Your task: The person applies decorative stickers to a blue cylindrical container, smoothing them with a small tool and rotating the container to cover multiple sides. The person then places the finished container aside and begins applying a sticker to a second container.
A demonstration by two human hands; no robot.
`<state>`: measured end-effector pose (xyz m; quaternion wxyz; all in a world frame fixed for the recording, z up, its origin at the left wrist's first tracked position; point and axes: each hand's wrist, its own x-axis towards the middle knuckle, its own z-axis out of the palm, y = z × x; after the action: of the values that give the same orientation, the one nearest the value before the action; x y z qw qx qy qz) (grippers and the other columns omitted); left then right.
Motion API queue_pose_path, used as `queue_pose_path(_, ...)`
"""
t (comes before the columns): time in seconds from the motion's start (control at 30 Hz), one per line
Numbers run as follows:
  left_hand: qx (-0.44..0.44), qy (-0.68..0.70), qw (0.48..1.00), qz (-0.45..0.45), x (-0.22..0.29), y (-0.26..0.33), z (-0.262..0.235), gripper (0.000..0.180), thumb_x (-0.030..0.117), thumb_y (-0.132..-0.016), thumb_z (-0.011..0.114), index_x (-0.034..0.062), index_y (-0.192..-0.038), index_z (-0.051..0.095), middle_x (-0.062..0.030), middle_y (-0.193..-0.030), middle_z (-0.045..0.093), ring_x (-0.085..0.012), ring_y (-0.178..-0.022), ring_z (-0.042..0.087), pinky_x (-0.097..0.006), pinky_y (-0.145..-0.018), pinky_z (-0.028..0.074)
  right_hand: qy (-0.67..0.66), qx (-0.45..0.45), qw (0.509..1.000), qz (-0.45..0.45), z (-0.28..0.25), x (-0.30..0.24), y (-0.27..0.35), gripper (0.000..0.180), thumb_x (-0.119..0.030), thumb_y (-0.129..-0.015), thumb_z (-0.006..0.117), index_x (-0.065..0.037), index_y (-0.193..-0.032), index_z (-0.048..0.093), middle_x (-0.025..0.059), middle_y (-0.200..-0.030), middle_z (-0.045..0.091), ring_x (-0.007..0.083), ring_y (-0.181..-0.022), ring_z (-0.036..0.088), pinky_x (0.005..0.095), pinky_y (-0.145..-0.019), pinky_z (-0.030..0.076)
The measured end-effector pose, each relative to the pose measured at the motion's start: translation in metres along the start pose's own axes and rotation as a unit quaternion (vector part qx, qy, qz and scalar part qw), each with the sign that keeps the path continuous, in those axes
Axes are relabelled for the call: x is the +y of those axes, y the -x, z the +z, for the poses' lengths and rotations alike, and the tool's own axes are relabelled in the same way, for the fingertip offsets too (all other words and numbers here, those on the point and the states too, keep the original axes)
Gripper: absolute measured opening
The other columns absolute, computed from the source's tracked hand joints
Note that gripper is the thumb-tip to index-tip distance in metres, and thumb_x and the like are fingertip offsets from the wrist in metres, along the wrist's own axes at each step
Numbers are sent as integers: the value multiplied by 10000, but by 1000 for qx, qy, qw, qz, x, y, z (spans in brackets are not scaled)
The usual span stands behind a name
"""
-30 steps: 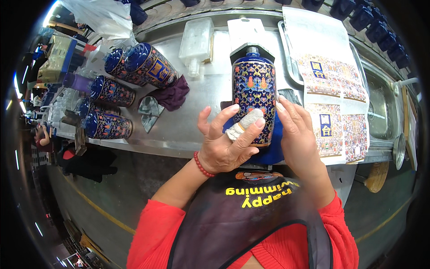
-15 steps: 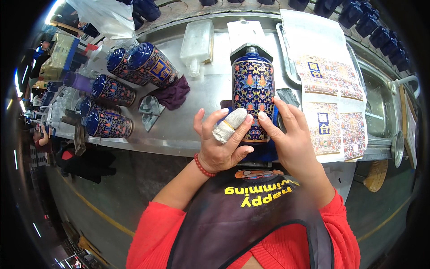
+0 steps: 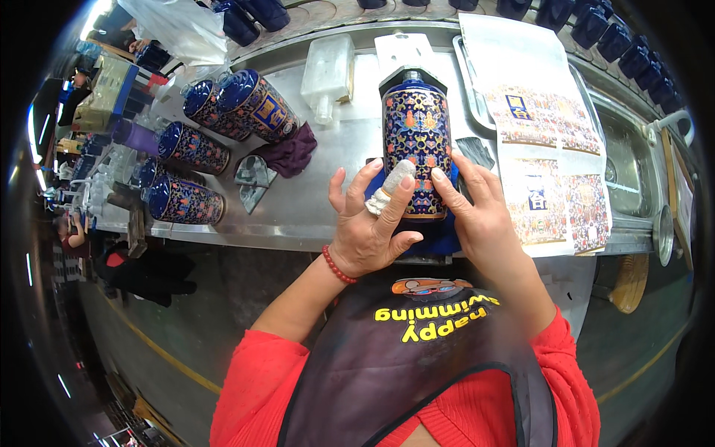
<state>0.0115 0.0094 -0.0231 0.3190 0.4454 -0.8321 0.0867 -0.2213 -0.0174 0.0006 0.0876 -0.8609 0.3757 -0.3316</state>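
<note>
A dark blue bottle [image 3: 417, 123] with a dense, colourful floral pattern lies in front of me, its neck pointing away and resting in a dark angular support [image 3: 439, 74]. My left hand [image 3: 372, 212] reaches its lower left side, fingers spread and thumb out. One of its fingers wears a pale cloth wrap [image 3: 401, 179], and a fingertip beside it touches the bottle's lower front. My right hand [image 3: 480, 201] grips the lower right side, thumb on the front and fingers along the edge. Under the bottle's base, blue material [image 3: 439, 242] shows, mostly hidden.
Printed pattern sheets [image 3: 555, 164] lie on the right, beside a metal sink [image 3: 625, 164]. At left stand or lean several patterned blue bottles [image 3: 261, 112], near a purple cloth [image 3: 294, 153]. A clear plastic container [image 3: 328, 71] lies behind on the metal table [image 3: 298, 216].
The view has shifted slightly. My left hand's wrapped finger now points more upright, and both hands sit a little higher in the picture, still at the bottle's lower part.
</note>
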Motion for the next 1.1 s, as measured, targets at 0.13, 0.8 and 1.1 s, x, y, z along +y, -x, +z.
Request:
queue_pose_path(0.13,9,-8,999,30,4,4,0,557,559,-1027,497,218,-1461,573,-57,-1383,612,-299,-1371,428,-600,-1173,132,-44,18,999,11,2,-1,4,715,156,-768,579,-12,-1460,523,257,-1468,502,435,-1238,532,482,-1056,456)
queue_pose_path(0.8,-43,13,992,114,-12,-39,-17,606,633,-1046,349,229,-1346,687,27,-1206,733,-238,-1361,446,-548,-1225,65,-73,43,996,-11,9,0,17,716,132,-796,619,79,-1485,431,293,-1451,520,442,-1163,584,491,-996,488)
queue_pose_path(1.1,-30,92,989,111,-57,-90,0,608,616,-1060,328,233,-1373,680,32,-864,751,-188,-1338,482,-532,-1234,26,-84,19,996,-7,5,5,14,629,103,-842,619,96,-1449,453,311,-1435,528,447,-1162,593,497,-997,489)
